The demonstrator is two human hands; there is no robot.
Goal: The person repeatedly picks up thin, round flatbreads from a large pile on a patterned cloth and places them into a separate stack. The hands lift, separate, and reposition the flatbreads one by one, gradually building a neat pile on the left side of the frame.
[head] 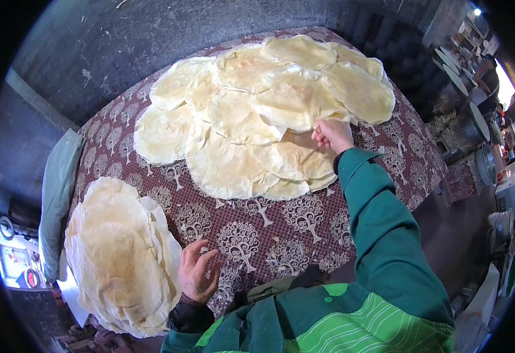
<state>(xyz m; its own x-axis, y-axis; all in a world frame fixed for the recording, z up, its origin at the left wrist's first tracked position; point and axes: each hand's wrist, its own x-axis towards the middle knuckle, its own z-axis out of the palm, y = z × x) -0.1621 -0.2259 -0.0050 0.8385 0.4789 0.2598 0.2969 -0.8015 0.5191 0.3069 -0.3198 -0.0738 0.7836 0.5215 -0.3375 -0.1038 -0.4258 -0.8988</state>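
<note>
Many thin round flatbreads [235, 114] lie overlapping in a broad heap on a patterned tablecloth [235, 240]. At the heap's near right side, my right hand [331, 134] has its fingers closed at the edge of an upper flatbread [295, 97]. That bread's near edge stands a little off the ones below it. My left hand [199, 272] is low over the cloth, its fingers apart and slightly curled, with nothing in it. Just left of it sits a thick stack of flatbreads [118, 256], some hanging unevenly at the side.
A stained dark wall [187, 26] runs behind the table. A pale green cloth-like bundle [61, 203] lies along the left edge. Off to the right are a metal basin [486, 164], round pale discs [453, 73] and cluttered shelving. Bread crumbs dot the tablecloth.
</note>
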